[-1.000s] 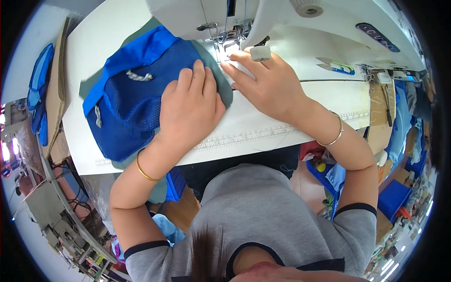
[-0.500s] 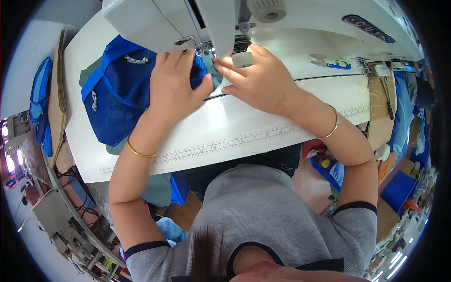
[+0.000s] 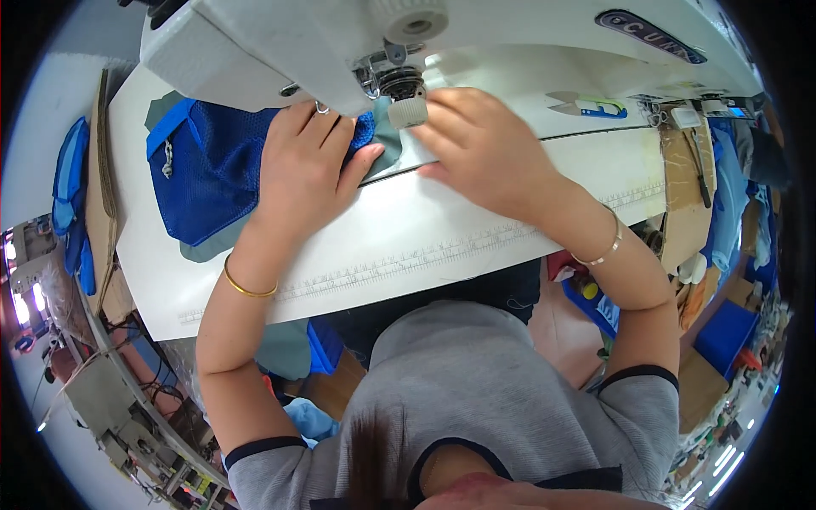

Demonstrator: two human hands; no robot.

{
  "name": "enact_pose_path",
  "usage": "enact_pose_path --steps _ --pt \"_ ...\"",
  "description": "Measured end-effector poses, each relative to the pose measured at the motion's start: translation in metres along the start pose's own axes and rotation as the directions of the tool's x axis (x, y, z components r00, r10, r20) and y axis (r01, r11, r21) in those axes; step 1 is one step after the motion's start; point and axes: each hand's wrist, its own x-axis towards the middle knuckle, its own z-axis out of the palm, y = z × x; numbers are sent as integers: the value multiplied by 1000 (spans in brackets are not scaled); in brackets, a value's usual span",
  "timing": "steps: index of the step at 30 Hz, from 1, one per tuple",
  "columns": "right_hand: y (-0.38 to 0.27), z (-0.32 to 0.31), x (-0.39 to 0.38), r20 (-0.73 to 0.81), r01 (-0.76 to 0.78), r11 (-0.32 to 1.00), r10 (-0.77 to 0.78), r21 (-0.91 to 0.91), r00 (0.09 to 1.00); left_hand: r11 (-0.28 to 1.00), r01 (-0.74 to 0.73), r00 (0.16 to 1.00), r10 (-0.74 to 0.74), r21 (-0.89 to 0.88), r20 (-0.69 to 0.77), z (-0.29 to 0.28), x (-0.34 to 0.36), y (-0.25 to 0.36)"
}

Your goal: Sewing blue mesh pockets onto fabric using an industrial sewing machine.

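My left hand [image 3: 309,161] lies on a blue mesh bag [image 3: 204,170] with a strap and cord, its fingers flattened and thumb apart, pressing near the sewing machine's needle area. Grey-green fabric [image 3: 384,141] lies under the bag and shows beside my thumb. My right hand [image 3: 476,149] rests just right of the needle area, fingers stretched leftward and thumb apart; its fingertips are partly hidden behind a ridged knob [image 3: 408,114]. The white machine head [image 3: 246,51] hangs over both hands, hiding the point where cloth and needle meet.
Thread snips [image 3: 586,105] lie on the white table [image 3: 408,246] at the right. Cardboard [image 3: 687,229] with tools edges it. Blue fabric pieces [image 3: 72,204] lie at the far left, hanging clothes [image 3: 722,195] and blue bins [image 3: 722,336] at the right.
My hands and the blue bag with grey-green fabric have moved up under the machine head, the left hand also leftward. The camera view has shifted, showing more of the machine.
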Motion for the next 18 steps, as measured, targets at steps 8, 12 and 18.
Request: enact_pose_path --steps 8,12,18 --pt "64 -71 -110 -86 -413 778 426 -474 901 973 -127 987 106 -194 -117 -13 8 2" --pt "75 -63 -116 -152 -464 785 443 -411 884 923 -2 1000 13 -384 27 -16 12 -11" --pt "1 -46 -14 1 -322 933 326 162 945 887 40 998 -53 -460 -16 -6 4 -14"
